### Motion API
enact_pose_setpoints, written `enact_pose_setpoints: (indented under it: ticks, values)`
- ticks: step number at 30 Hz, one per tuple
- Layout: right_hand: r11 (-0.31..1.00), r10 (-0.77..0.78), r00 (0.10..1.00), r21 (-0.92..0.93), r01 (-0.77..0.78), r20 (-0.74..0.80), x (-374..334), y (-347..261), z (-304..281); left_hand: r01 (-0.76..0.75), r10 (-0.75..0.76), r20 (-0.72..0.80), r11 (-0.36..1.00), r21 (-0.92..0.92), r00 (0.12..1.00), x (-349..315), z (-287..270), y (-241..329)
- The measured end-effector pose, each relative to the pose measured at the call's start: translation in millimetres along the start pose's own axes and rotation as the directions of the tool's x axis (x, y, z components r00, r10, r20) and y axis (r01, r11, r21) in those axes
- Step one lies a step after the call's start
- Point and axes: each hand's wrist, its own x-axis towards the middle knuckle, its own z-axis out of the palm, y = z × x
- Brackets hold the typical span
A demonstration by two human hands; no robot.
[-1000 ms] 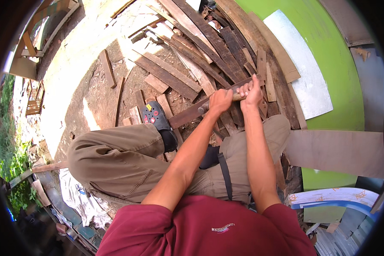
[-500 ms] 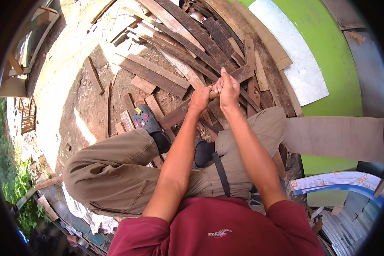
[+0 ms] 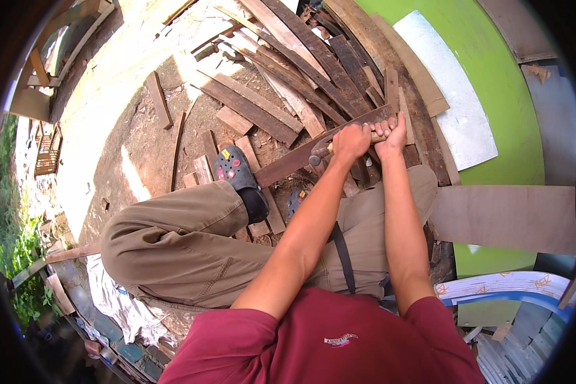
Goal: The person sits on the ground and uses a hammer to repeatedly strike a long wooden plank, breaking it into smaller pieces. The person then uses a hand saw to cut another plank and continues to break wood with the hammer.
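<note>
Both your hands, left hand (image 3: 351,142) and right hand (image 3: 390,134), grip closed on the hammer (image 3: 320,153) handle; head apparently against the dark plank (image 3: 301,160). Next: lever toward six o'clock.

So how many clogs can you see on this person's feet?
2. One dark clog with coloured charms rests on the wooden scraps left of the plank that the hands work on; the other clog only peeks out below that plank, mostly hidden by the leg.
</note>
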Motion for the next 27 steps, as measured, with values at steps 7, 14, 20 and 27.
enact_pose_setpoints:
  ticks: [7, 14, 20, 27]
  values:
    - [0.906, -0.218, 0.964, -0.336, 0.259, 0.153, -67.9, 55.8, 49.1, -0.239, 0.241, -0.059, 0.841, -0.485, 0.969, -13.0, -13.7, -86.5]
    - [0.965, -0.005, 0.999, -0.263, -0.007, -0.045, 11.3, -6.3, 0.4, -0.057, 0.048, -0.161, 0.997, -0.049, 0.986, 9.7, 20.5, -1.8]
    - [0.855, -0.386, 0.916, -0.415, 0.31, -0.111, -95.3, 94.8, 56.9, -0.363, 0.365, -0.07, 0.85, -0.382, 0.929, -16.9, -10.6, -118.9]
    - [0.845, -0.061, 0.978, -0.511, 0.157, 0.199, -52.9, 53.2, 54.8, -0.235, 0.164, -0.191, 0.863, -0.448, 0.968, 3.5, -8.5, -96.9]
